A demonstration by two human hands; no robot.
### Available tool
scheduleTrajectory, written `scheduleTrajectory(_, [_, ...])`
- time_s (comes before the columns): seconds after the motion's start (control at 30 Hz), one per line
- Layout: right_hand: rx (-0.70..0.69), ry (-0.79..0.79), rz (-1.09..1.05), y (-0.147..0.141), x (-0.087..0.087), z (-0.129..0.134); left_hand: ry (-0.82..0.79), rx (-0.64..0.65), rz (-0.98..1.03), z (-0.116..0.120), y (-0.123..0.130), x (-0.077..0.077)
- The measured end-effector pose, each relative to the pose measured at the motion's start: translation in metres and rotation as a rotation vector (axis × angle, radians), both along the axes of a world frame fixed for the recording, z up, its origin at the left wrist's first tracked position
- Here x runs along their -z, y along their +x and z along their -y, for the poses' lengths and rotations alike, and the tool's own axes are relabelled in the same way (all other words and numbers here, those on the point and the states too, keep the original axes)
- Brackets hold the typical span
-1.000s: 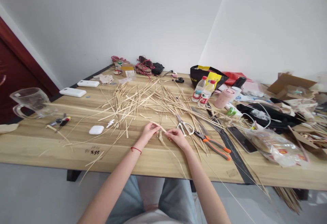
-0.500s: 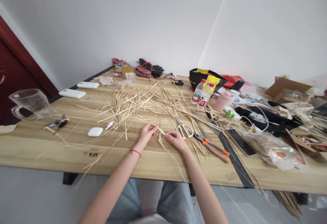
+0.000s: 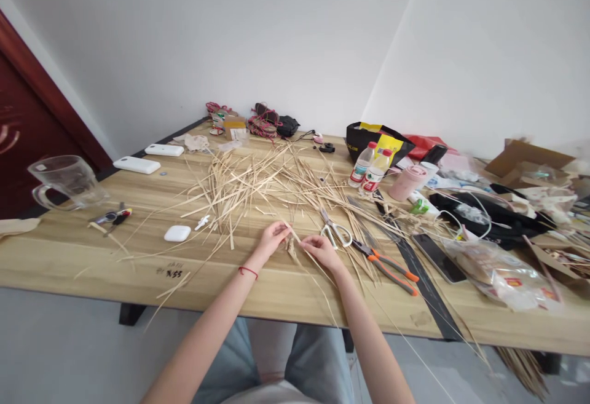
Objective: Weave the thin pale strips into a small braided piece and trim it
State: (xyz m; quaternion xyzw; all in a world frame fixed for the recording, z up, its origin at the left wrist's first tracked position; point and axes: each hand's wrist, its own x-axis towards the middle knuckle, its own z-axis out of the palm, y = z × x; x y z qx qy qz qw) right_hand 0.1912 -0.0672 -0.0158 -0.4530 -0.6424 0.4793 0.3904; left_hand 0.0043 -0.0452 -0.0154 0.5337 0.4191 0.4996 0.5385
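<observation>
Between my hands runs a pale flat straw strip. My left hand, with a red cord at the wrist, pinches its upper left part. My right hand is closed on the strip a little lower and to the right, with its fingertips bent in. Just below hangs a small knotted piece of straw work, with a long loose strand trailing toward the table's front edge. A large heap of loose straw strips lies beyond my hands. White-handled scissors rest right of my right hand.
Orange-handled pliers and a phone lie to the right. Farther back stand two bottles and a pink cup. On the left are a glass mug, a white case and small cutters.
The strip between my hands now slants more steeply, and a length of it shows below my right fingers. The whole view has shifted slightly, with things appearing a little farther right.
</observation>
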Motion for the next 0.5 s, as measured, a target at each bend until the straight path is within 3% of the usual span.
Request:
scheduleTrajectory(0.27, [0.023,-0.011,-0.029,-0.0015,0.0001,0.0009,0.094,0.164,-0.108,0.0048,0.0004,-0.0002])
scheduleTrajectory(0.5, [-0.028,-0.063,-0.064,0.0001,0.0018,0.0014,0.077,0.114,-0.049,0.0050,0.0001,-0.0051])
